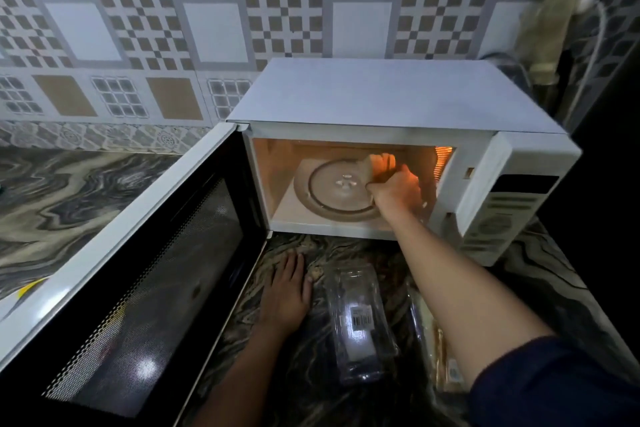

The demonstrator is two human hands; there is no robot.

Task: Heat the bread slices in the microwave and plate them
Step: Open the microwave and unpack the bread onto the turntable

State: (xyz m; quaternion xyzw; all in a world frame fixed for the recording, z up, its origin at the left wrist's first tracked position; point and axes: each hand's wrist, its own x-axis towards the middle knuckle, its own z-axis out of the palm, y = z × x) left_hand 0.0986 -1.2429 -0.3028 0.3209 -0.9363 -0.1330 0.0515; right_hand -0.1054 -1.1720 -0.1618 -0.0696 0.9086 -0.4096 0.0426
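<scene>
Right hand (396, 192) reaches into the lit cavity of the white microwave (381, 97), fingers curled around the bread slices (375, 166), which it holds upright above the right edge of the glass turntable (329, 194). The orange glow and the knuckles hide the lower part of the bread; the number of slices cannot be told. Left hand (287, 291) lies flat, palm down, fingers straight and slightly spread, on the marbled countertop (69, 204) just in front of the microwave and beside its open door (145, 270). A clear plastic container (360, 315) with a barcode label lies between the two arms. A packet (434, 347) is largely covered by the right forearm; its contents are indistinct.
</scene>
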